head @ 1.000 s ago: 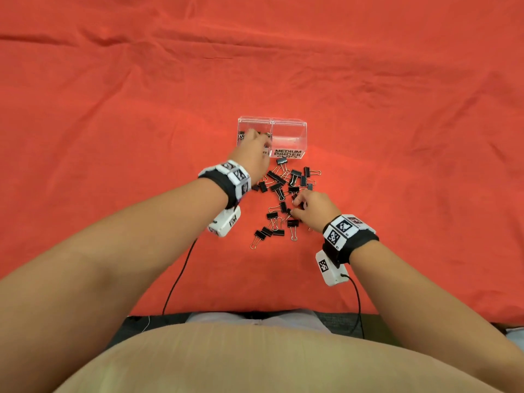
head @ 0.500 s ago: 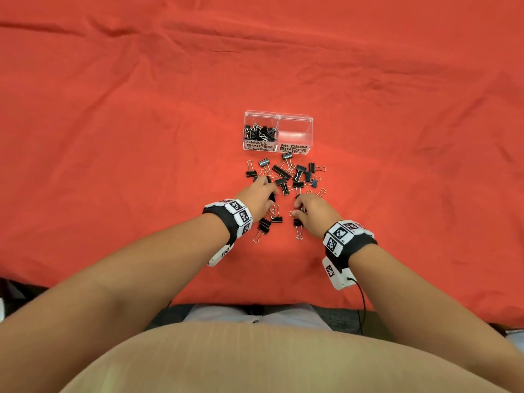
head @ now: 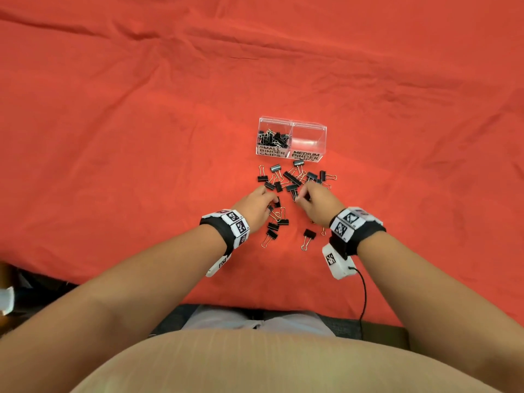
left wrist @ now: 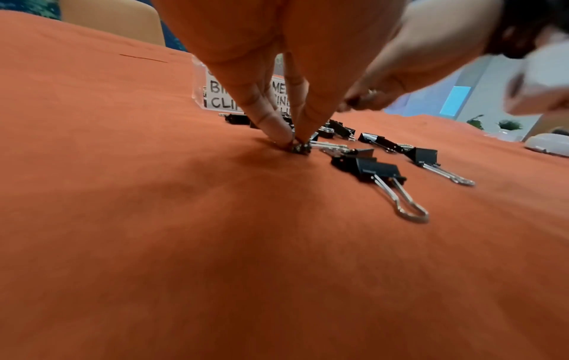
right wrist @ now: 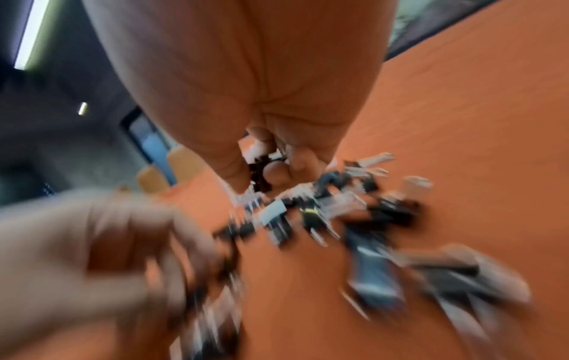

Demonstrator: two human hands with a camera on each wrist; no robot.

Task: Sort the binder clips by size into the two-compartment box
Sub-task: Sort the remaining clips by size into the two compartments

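Note:
A clear two-compartment box [head: 292, 124] stands on the red cloth; its left half, labelled SMALL BINDER CLIPS, holds several black clips [head: 273, 138], and the right half, labelled MEDIUM, looks bare. Loose black binder clips [head: 292, 178] lie scattered in front of it. My left hand [head: 256, 204] is down on the cloth, thumb and fingertips [left wrist: 277, 131] pinching a small clip [left wrist: 301, 147]. My right hand [head: 317, 201] hovers over the pile, its curled fingers holding a small black clip [right wrist: 261, 174]; that wrist view is blurred.
More clips lie near my wrists: one [head: 272, 235] by the left and one [head: 309, 235] by the right. A black cable [head: 363, 296] runs from the right wrist camera to the table's near edge. Open red cloth [head: 113, 137] spreads on all sides.
My left hand came back from the small-clip compartment to the pile and now pinches a clip on the cloth. My right hand shifted forward over the pile.

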